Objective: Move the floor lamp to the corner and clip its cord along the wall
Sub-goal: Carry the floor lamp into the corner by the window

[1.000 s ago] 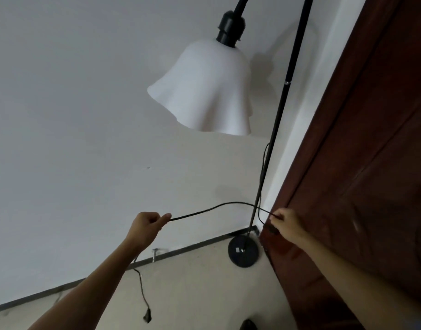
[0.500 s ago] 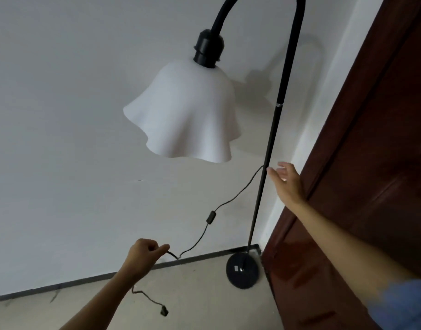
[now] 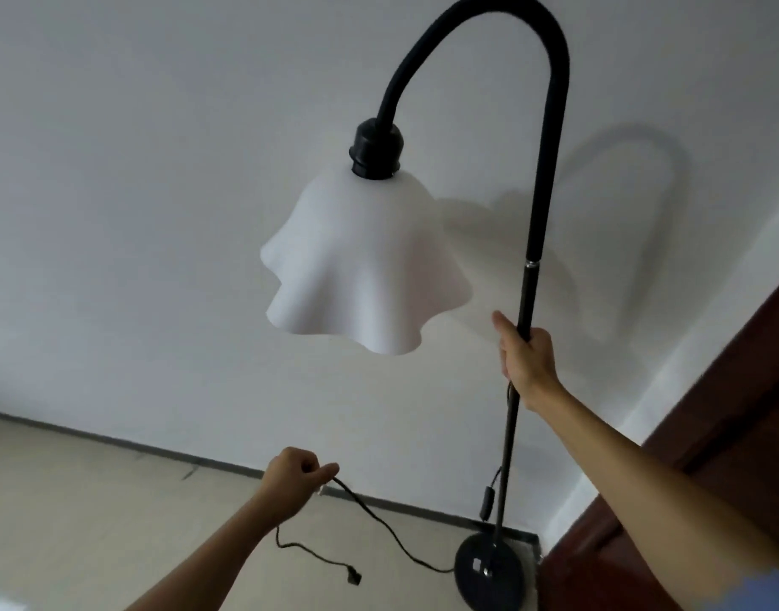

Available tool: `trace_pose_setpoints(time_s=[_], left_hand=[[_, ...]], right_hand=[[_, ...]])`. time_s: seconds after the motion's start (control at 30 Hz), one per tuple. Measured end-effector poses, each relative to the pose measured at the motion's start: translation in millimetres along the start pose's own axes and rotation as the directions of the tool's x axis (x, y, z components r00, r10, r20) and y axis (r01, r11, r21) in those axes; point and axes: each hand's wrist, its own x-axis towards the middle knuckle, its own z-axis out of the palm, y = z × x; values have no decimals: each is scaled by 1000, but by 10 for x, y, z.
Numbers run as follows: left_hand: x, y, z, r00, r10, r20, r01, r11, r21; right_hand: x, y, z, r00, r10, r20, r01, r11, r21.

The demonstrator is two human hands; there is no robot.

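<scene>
A black floor lamp stands near the corner, its thin pole [image 3: 538,205] curving over to a white wavy shade [image 3: 361,266]. Its round black base [image 3: 489,571] rests on the floor by the wall. My right hand [image 3: 526,352] is closed around the pole at mid height. My left hand [image 3: 297,480] pinches the black cord [image 3: 379,520], which sags toward the base. The cord's free end with the plug [image 3: 354,579] dangles below my left hand. An inline switch [image 3: 484,504] hangs beside the pole.
A white wall [image 3: 136,213] runs behind the lamp with a dark skirting strip [image 3: 158,452] along a pale floor [image 3: 70,522]. A dark brown wooden door [image 3: 731,434] fills the lower right, close to the lamp's base.
My right hand went from open beside the pole to gripping it. The view tilted upward, showing the whole curved neck. My left hand keeps its pinch on the cord.
</scene>
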Motion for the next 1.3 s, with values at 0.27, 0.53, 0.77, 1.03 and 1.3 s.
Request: trace_pose_setpoints(time_s=[0.27,0.53,0.77,1.03,1.3], left_hand=[[-323,-611,-705,974,-147,-174,132,987,-90],[-806,-1761,-1568,879,-362,-312,307,928,-211],[-1095,-2814,-2655,795,-450,-407,356,889,-287],[-1283,-3865,-3842,682,-520,-514,390,853,-346],[-1096,-5084,-5017,548,-586,-597,470,806,-360]], right_hand=[[-196,-381,1311,972,-124,197,133,991,-33],[-668,-796,3025,880,-155,449,159,987,30],[-1258,-1033,4744,789,-148,596,141,988,59],[-1927,-1417,6563,674,-196,713,130,981,146],[-2387,-1663,8527,538,-256,803,114,966,232]])
